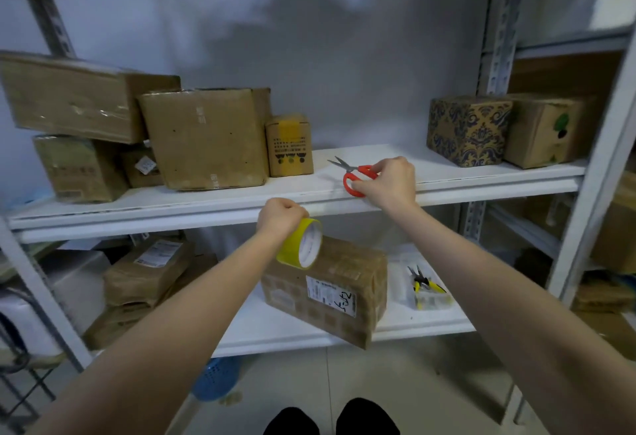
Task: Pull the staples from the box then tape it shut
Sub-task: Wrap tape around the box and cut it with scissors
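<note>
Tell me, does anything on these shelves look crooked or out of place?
Yes. The labelled box on the lower shelf sits turned at an angle, one corner poking past the shelf's front edge. Up on the left, the long box lies tilted atop a smaller box.

We face a grey rack (499,39) with white shelves (395,156) against a pale wall (327,73) marked by soft shadows. A second rack (571,44) stands just right; pale tiles cover the floor (430,383).

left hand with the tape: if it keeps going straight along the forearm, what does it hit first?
Probably the front lip of the upper shelf, just past the left hand gripping the tape roll; depth is unclear.
</note>
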Tool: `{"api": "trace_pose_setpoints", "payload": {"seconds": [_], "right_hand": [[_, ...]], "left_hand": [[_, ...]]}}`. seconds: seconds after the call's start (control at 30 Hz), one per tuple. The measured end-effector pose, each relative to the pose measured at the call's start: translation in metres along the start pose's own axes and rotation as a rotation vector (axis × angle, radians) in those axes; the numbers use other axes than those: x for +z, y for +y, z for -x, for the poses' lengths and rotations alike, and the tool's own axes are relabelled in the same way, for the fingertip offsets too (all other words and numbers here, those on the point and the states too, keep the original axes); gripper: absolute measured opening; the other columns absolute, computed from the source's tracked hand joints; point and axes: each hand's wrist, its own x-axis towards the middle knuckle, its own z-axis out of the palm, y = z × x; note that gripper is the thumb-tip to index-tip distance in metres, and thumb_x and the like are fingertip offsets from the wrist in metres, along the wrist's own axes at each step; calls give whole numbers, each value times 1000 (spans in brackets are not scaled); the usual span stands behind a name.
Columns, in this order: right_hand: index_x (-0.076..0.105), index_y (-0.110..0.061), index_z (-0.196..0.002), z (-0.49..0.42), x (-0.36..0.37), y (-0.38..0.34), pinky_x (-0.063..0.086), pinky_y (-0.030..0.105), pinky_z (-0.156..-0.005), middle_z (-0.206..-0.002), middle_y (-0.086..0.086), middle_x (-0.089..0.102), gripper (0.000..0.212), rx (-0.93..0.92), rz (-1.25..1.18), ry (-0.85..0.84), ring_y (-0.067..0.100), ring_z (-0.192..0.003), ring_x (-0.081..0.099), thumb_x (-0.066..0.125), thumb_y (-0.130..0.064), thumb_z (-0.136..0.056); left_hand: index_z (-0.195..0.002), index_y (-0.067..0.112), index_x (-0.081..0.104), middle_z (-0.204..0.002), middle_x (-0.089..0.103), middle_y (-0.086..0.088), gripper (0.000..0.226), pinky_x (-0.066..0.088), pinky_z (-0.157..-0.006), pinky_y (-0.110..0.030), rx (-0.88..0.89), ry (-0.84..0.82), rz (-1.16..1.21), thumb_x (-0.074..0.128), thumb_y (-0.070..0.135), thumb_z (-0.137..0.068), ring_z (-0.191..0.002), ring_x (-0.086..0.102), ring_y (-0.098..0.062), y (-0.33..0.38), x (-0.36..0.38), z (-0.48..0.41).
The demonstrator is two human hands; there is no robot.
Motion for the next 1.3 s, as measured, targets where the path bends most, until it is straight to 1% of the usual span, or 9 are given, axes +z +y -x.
{"api": "trace_pose_setpoints", "payload": {"seconds": [0.13,0.27,0.4,0.57,0.77,0.9,0.97,1.1,1.3], "right_hand": [[71,-12,-101,-18,7,-7,48,37,-85,-106,7,65,50,80,153,-83,26,-101,56,69,-55,-74],[68,-13,-111,-3,15,-19,41,37,-92,-121,4,62,27,-210,62,65,24,-112,55,50,-26,-95],[72,-17,-85,23,27,-51,53,33,-70,-82,-3,69,26,-319,-206,-275,13,-78,62,59,-39,-88],[74,-18,-69,24,35,-65,56,34,-71,-65,-8,68,14,-260,-371,-495,10,-69,65,76,-27,-80],[66,-19,-67,17,48,-83,57,41,-77,-71,5,70,18,-192,-401,-423,22,-75,69,73,-24,-83],[58,-21,-61,10,57,-96,52,32,-70,-58,-4,61,27,-119,-394,-356,16,-66,62,68,-21,-86],[59,-17,-64,4,57,-95,53,34,-71,-57,-1,61,25,-71,-453,-371,14,-61,61,67,-16,-88],[62,-15,-64,-9,63,-93,53,33,-73,-66,4,66,24,-28,-382,-346,18,-72,67,69,-17,-86],[67,-17,-77,-22,76,-92,50,31,-73,-92,4,70,12,-15,-122,-290,24,-89,63,68,-26,-86]], "left_hand": [[-74,9,72,-96,72,-12,9,51,-92,-42,6,-22,30,70,16,-79,-98,63,-28,9,-6,-6],[-71,13,71,-96,72,-10,9,51,-93,-40,2,-26,38,70,16,-79,-99,63,-27,8,-5,-9],[-63,19,68,-87,71,-9,19,51,-90,-38,-20,11,67,66,18,-81,-96,62,-28,7,-7,-9],[-55,20,62,-73,63,-4,29,50,-86,-38,-22,40,164,63,18,-84,-96,62,-32,6,-17,-9],[-95,17,68,-114,66,-5,14,44,-96,-34,-6,46,220,61,27,-88,-113,56,-24,5,-25,-12],[-144,12,29,-143,43,-8,84,39,-106,-40,-85,75,228,70,45,-79,-131,42,-29,11,-24,-4],[-136,12,37,-131,50,-8,80,43,-98,-37,-117,117,226,73,48,-75,-123,47,-29,7,-30,-4],[-71,13,58,-73,55,-4,31,37,-66,-28,4,21,277,71,40,-79,-78,51,-21,0,-37,-12],[-81,14,59,-82,51,-3,29,36,-75,-28,-49,2,229,68,42,-81,-85,49,-21,-4,-41,-20]]}}
